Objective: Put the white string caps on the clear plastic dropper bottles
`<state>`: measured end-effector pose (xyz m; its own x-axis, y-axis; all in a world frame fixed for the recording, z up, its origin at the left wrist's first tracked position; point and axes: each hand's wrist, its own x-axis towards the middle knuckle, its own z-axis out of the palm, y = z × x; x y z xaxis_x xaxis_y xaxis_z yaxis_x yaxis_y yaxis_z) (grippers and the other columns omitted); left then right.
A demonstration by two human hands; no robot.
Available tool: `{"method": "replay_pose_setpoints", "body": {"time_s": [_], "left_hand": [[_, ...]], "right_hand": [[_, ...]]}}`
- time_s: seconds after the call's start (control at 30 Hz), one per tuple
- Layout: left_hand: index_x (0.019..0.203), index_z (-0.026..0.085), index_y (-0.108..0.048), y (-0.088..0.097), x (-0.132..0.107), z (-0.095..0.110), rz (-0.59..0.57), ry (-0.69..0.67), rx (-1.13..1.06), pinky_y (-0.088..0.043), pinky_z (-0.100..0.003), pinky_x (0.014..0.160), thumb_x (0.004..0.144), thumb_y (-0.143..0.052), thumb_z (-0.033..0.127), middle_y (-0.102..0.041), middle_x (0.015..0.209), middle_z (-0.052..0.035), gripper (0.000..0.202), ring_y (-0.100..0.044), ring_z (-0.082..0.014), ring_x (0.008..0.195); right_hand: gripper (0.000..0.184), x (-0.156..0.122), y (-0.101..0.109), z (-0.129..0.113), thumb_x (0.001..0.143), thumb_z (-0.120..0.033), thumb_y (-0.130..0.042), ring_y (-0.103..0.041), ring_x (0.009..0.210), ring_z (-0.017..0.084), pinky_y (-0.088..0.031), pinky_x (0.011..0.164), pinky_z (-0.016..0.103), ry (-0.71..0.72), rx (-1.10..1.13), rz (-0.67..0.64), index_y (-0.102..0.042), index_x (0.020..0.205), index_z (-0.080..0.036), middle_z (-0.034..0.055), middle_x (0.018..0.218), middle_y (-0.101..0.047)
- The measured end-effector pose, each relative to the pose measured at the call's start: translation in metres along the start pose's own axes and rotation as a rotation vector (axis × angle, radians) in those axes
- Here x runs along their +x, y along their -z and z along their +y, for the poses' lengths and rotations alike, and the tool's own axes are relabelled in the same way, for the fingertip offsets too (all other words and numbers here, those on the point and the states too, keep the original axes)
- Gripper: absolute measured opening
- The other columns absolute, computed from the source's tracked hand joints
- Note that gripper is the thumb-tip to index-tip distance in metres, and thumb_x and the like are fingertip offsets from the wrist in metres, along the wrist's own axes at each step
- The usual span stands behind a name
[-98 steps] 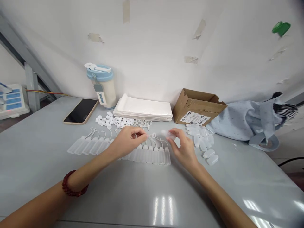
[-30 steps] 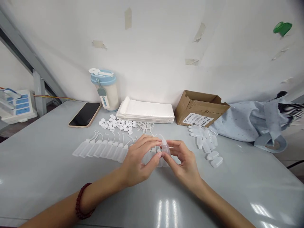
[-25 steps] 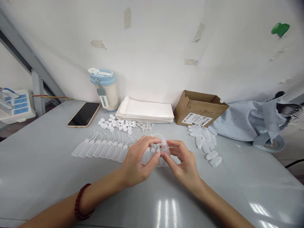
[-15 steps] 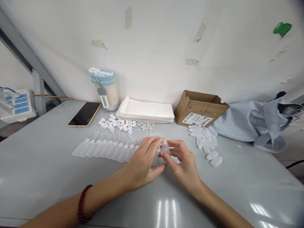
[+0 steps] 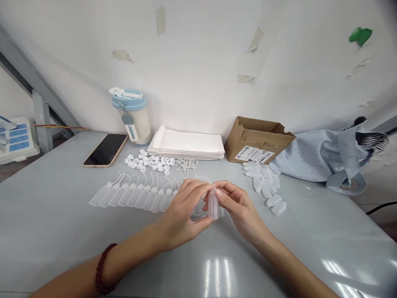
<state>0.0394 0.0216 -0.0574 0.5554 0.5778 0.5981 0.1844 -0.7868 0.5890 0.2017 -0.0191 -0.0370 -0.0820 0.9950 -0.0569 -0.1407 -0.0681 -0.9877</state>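
Gripping a frosted plastic bottle [image 5: 212,205] upright, my left hand [image 5: 181,209] and right hand [image 5: 240,207] curl closed around it, just beside the bottle row [image 5: 133,196].

The dropper bottle [image 5: 212,205] at the near middle is milky translucent, as are the row of bottles [image 5: 130,198] to its left and the loose bottles [image 5: 263,182] to its right. Farther back lie white caps [image 5: 145,161] and a white stack of padded envelopes [image 5: 186,145]. The cardboard box [image 5: 257,138] is tan, with a white-and-black label [image 5: 254,155]. The tumbler [image 5: 132,118] has a pale blue lid. The phone [image 5: 105,150] shows a black screen in a beige edge. On the right, pale blue cloth [image 5: 313,159] has small dark dots, beside black-and-white stripes [image 5: 372,140]. The table [image 5: 49,215] is pale grey, and the beaded bracelet [image 5: 101,269] is dark red.
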Motion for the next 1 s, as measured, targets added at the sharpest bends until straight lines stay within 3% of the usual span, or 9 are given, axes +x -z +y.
{"method": "replay_pose_setpoints", "body": {"time_s": [0.33, 0.47, 0.73, 1.0], "left_hand": [[0.125, 0.026, -0.046, 0.0019, -0.0018, -0.0028, 0.01, -0.005, 0.108, -0.043, -0.038, 0.09, 0.077, -0.065, 0.011, -0.049, 0.108, -0.0066, 0.054, -0.043, -0.0235, 0.105], [0.124, 0.028, -0.045, 0.0031, -0.0013, -0.0043, -0.016, 0.005, 0.127, -0.042, -0.037, 0.091, 0.076, -0.065, 0.01, -0.047, 0.107, -0.0055, 0.055, -0.042, -0.0223, 0.104], [0.128, 0.021, -0.041, 0.0023, -0.0036, -0.0051, -0.046, -0.045, 0.125, -0.041, -0.04, 0.092, 0.078, -0.066, 0.019, -0.048, 0.114, -0.0098, 0.055, -0.042, -0.025, 0.108], [0.124, 0.016, -0.044, 0.0032, -0.0015, -0.0027, 0.032, -0.147, 0.194, -0.044, -0.039, 0.089, 0.079, -0.066, 0.018, -0.053, 0.11, -0.0112, 0.05, -0.047, -0.0244, 0.103]], "right_hand": [[0.024, 0.0016, 0.0034, -0.0026, 0.087, -0.039, -0.058, -0.061, 0.071, 0.015, -0.049, 0.07, 0.03, -0.006, 0.054, -0.002, -0.07, 0.092, -0.019, 0.0039, 0.08, -0.068], [0.018, 0.0012, 0.0068, -0.0011, 0.081, -0.036, -0.066, -0.058, 0.07, 0.013, -0.047, 0.069, 0.028, -0.007, -0.001, 0.022, -0.07, 0.089, -0.02, 0.0013, 0.079, -0.066], [0.015, -0.0011, 0.0058, -0.0054, 0.08, -0.035, -0.068, -0.056, 0.069, 0.011, -0.046, 0.069, 0.026, 0.021, -0.105, 0.081, -0.072, 0.085, -0.021, -0.0008, 0.075, -0.065], [0.017, -0.0033, 0.0047, -0.009, 0.078, -0.036, -0.069, -0.057, 0.07, 0.011, -0.047, 0.07, 0.025, 0.046, -0.164, 0.123, -0.07, 0.085, -0.02, -0.0008, 0.077, -0.065]]}}
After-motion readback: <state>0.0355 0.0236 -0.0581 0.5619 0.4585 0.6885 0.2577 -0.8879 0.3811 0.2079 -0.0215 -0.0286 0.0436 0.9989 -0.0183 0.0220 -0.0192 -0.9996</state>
